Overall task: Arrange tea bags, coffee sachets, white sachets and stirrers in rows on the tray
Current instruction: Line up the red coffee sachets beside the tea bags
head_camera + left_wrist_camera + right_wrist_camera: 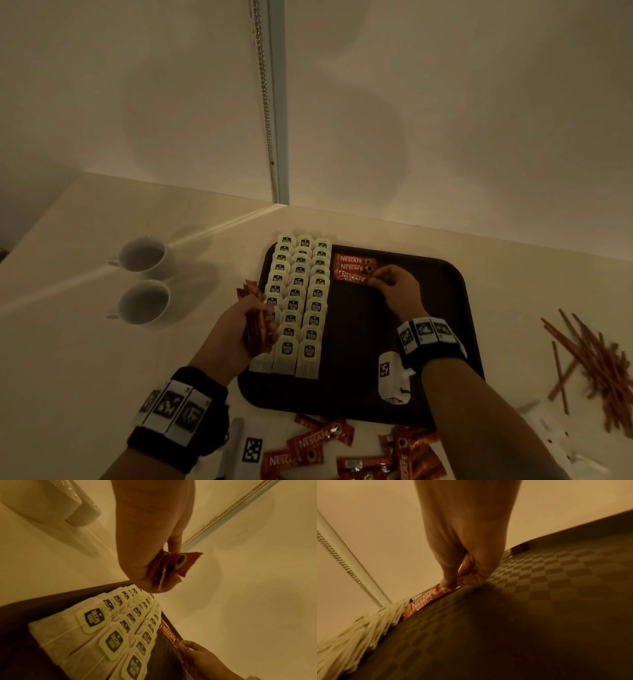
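Presently, item by item. Right hand [397,289]: fingers curled, thumb and fingertips [447,584] pinching the right end of a red Nescafé Classic sachet [352,277] that lies flat on the tray floor. That sachet sits nearest the person in a short stack of three coffee sachets [354,263], laid crosswise just beside the tea bags, at the tray's far side.

Left hand [239,325]: closed round a bundle of coffee sachets [255,329], held upright above the tray's left rim; the sachet ends [180,562] fan out past the fingers in the left wrist view.

Tray [455,294]: dark, with a checkered floor, resting on a pale counter [102,212].

Tea bags [301,301]: three overlapping columns with pale tags, filling the tray's left part from far edge to near edge.

Loose coffee sachets [322,442]: scattered on the counter before the tray's near rim.

Stirrers [596,363]: a loose, reddish-brown heap on the counter, right of the tray and well apart from both hands.

White sachets [561,442]: a few pale ones on the counter at the lower right, blurred.

Two white cups [145,281]: on the counter left of the tray, one behind the other.
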Motion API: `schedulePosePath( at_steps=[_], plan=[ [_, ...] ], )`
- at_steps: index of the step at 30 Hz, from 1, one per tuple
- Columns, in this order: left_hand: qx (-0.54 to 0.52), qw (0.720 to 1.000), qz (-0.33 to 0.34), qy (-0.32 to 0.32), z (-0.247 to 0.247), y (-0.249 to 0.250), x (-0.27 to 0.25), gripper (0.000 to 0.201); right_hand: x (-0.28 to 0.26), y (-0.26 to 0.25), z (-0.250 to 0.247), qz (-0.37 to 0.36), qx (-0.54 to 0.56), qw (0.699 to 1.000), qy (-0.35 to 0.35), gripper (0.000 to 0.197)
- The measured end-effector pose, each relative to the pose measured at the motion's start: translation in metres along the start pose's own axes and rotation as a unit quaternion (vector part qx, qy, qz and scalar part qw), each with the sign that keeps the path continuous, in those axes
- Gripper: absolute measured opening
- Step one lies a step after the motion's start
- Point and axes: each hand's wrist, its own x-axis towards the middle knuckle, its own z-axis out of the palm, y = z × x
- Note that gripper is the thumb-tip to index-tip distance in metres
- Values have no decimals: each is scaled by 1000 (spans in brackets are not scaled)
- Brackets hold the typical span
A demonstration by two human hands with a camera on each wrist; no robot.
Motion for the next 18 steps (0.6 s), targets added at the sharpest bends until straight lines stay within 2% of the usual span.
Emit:
schedulePosePath(
  at_steps=[3, 18],
  plan=[
    [-9, 1000, 3, 12, 2, 2, 1, 7, 6, -1, 5, -5, -9, 1000, 16, 14],
    [25, 999, 8, 20, 0, 4, 1, 16, 20, 0, 16, 3, -41, 996, 75, 21]
  ],
)
